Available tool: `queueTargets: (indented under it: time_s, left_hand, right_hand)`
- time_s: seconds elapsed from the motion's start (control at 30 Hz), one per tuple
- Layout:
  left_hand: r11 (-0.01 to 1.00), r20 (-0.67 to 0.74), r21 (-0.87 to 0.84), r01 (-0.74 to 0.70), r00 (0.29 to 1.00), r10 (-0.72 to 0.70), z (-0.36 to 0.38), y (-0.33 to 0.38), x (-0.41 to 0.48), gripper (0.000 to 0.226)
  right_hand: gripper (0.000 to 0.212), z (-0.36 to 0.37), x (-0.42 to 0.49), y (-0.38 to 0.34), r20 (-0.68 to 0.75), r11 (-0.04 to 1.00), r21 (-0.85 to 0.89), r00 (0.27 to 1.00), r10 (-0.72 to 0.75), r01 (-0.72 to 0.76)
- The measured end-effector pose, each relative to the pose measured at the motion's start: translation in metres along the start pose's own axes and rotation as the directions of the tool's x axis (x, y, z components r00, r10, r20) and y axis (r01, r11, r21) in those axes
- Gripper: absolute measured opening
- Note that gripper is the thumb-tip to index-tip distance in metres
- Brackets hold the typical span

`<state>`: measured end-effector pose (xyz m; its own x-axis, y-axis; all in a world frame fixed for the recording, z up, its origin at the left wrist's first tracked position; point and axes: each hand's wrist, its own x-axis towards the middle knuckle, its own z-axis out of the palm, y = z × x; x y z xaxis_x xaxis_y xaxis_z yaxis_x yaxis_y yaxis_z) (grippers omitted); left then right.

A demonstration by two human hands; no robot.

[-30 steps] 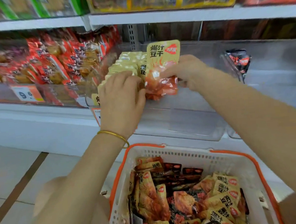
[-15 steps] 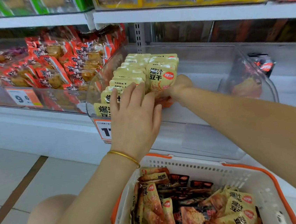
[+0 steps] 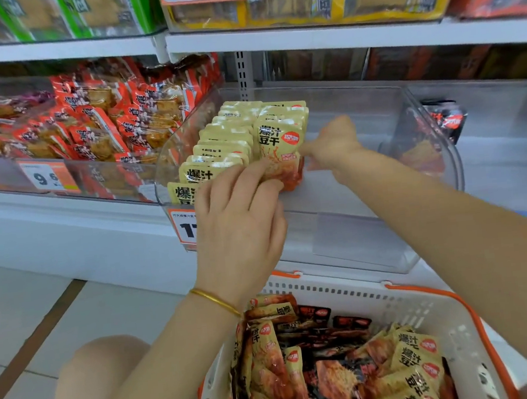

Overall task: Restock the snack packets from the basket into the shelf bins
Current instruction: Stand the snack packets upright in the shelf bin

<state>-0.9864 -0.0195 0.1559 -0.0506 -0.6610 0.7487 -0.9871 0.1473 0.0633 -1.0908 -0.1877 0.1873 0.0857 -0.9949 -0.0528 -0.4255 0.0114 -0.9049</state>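
In front of and below the clear bin point(image 3: 385, 193), a white basket point(image 3: 396, 296) with an orange rim held a loose heap of yellow and dark packets point(image 3: 338, 367). The left hand point(image 3: 242, 224), a gold bracelet point(image 3: 214, 300) on its wrist, reached over the clear bin's front edge, its bent fingers close together, fingertips and thumb pinching the lower left corner of a yellow packet point(image 3: 280, 142). That packet stood upright inside the clear bin, at the front of the right-hand row of yellow packets point(image 3: 223, 138). The right hand point(image 3: 331, 146), also inside the clear bin, pinched the packet's right edge with its thumb; its other fingers were hidden. Left of the clear bin lay red packets point(image 3: 101, 119).
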Motion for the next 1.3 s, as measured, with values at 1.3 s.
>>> queueTargets:
  time_s: [1.3]
  left_hand:
    - [0.99, 0.936, -0.012, 0.138, 0.351, -0.037, 0.074, -0.001, -0.099, 0.027]
  right_hand:
    - [0.047, 0.08, -0.16, 0.288, 0.586, 0.904, -0.283, 0.688, 0.427, -0.32]
